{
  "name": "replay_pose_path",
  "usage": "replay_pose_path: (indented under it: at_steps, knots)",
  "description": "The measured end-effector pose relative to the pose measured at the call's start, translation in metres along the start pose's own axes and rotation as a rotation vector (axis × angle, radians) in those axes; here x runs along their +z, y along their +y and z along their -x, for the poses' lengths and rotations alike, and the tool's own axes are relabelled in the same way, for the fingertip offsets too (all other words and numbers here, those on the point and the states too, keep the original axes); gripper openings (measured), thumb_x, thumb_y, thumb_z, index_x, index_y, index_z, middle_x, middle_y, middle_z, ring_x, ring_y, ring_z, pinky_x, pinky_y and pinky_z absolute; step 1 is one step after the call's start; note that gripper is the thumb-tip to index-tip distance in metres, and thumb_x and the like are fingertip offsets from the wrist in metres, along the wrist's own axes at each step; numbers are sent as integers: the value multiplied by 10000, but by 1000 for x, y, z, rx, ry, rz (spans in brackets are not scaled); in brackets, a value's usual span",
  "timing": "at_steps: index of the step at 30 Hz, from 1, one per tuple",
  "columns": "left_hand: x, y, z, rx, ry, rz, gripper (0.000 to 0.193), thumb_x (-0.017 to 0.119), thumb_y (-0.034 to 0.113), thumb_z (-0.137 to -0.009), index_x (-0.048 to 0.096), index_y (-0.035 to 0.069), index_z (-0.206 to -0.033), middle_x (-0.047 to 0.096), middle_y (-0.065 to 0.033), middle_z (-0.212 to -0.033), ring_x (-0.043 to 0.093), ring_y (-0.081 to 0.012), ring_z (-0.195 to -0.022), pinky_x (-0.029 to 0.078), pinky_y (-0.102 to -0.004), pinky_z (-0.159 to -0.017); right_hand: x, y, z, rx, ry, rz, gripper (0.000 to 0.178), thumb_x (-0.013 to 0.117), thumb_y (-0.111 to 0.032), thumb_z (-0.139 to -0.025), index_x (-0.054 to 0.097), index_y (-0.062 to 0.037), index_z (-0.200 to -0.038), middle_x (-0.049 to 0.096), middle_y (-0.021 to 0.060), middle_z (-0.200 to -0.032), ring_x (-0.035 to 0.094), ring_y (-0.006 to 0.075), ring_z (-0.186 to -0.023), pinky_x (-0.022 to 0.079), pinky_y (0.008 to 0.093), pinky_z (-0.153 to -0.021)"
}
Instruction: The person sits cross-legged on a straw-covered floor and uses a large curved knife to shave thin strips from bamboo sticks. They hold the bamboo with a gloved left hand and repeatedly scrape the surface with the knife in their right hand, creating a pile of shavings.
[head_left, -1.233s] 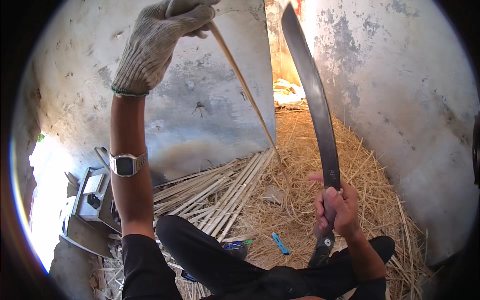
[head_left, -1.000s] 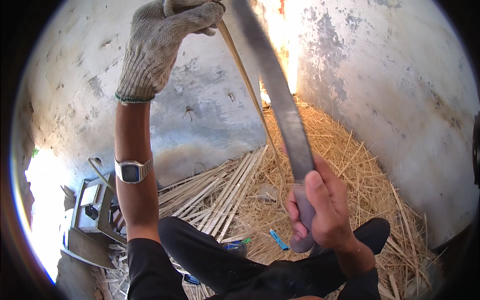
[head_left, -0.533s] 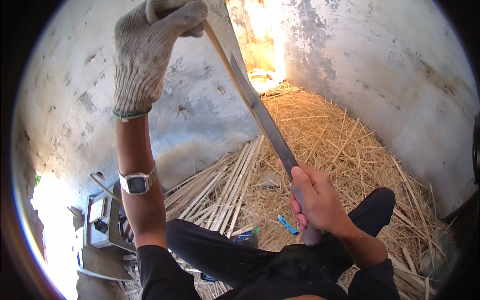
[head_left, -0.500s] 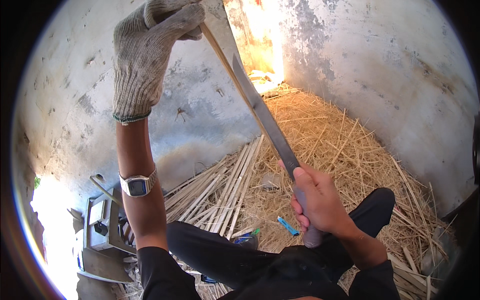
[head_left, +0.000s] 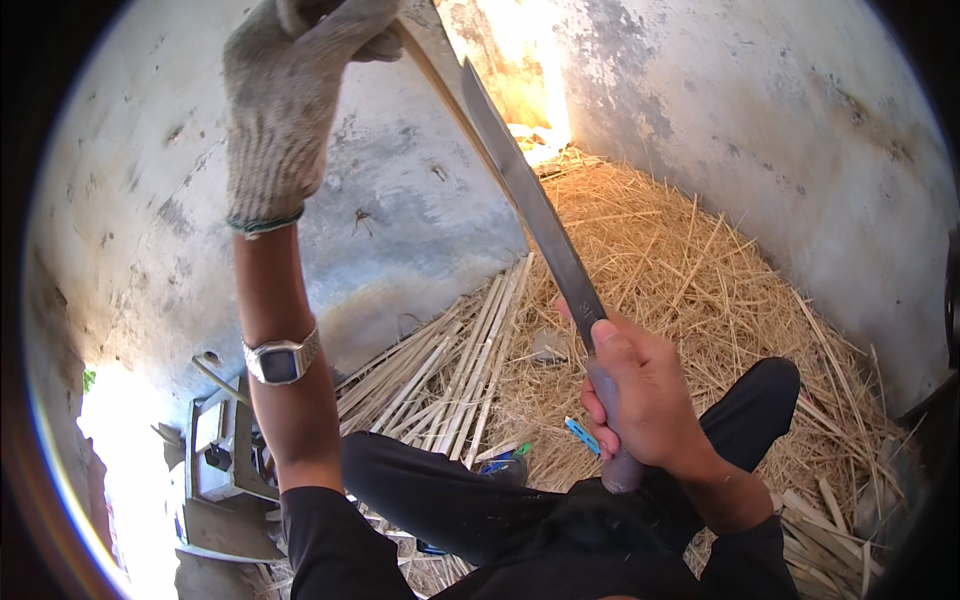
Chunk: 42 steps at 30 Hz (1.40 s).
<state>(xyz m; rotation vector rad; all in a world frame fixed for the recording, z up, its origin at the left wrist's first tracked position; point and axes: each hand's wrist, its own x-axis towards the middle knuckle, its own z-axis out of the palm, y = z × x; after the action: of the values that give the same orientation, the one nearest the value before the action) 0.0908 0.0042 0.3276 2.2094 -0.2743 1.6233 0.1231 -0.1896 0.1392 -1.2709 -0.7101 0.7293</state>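
Observation:
My left hand, in a knitted off-white glove and raised high at the upper left, is closed round the top end of a thin bamboo strip. From there the strip slants down to the right, and its lower part is hidden behind the blade. My bare right hand grips the grey handle of a long knife, thumb at the base of the blade. The blade points up and to the left, close along the strip; whether they touch there I cannot tell. A metal watch circles my left wrist.
Pale bamboo strips lie in a bundle beyond my bent legs. A heap of straw-like shavings fills the corner between worn walls. A blue tool lies near my knee; a grey wooden stool-like object stands at left.
The knife tip has risen along the strip toward my gloved hand. My left hand sits slightly higher, and the whole view has shifted a little. Both hands keep their hold.

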Motion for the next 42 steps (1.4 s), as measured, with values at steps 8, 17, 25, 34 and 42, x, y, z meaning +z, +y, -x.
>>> replay_pose_path:
  at_steps: [8, 17, 25, 34, 42]
  knots:
    - [10, 11, 11, -4, -7, 112, 308, 683, 175, -879, 652, -66, -1068, 662, -107, -835, 649, -173, -706, 557, -286, -707, 12, -10, -3, -252, 28, -76, 468, 359, -307, -1079, 494, -1, -1406, 456, -21, -537, 451, 47, -436, 382, 235, -410]
    - [-18, -62, 9, -124, 10, 200, 342, 633, 255, -965, 660, -32, -1150, 667, -126, -980, 641, -163, -887, 542, -286, -799, -22, 97, -14, 307, 105, -180, 502, 311, -399, -1074, 461, -75, -1426, 446, 20, -578, 400, 86, -366, 417, 266, -352]
    - [36, -90, 108, -548, -251, 42, 296, 637, 343, -965, 673, 51, -988, 707, -94, -848, 655, -145, -720, 563, -295, -700, -40, 102, -18, 231, 215, -267, 516, 319, -411, -1067, 457, -61, -1420, 438, 32, -563, 405, 101, -350, 406, 269, -331]
    - [81, -103, 146, -557, -128, 410, 440, 471, 414, -1050, 660, 25, -966, 560, 15, -610, 580, -83, -544, 456, -235, -473, -64, 106, -7, -135, 184, -81, 522, 320, -358, -1068, 418, -28, -1460, 481, 44, -596, 454, 105, -428, 420, 260, -416]
    - [17, -48, 3, -377, -310, 967, 526, 395, 510, -1047, 662, 66, -955, 395, 74, -516, 363, -36, -367, 317, -212, -303, -87, 60, -25, -452, 265, 65, 558, 386, -420, -1063, 543, 49, -1321, 502, 11, -625, 442, 45, -472, 351, 195, -421]
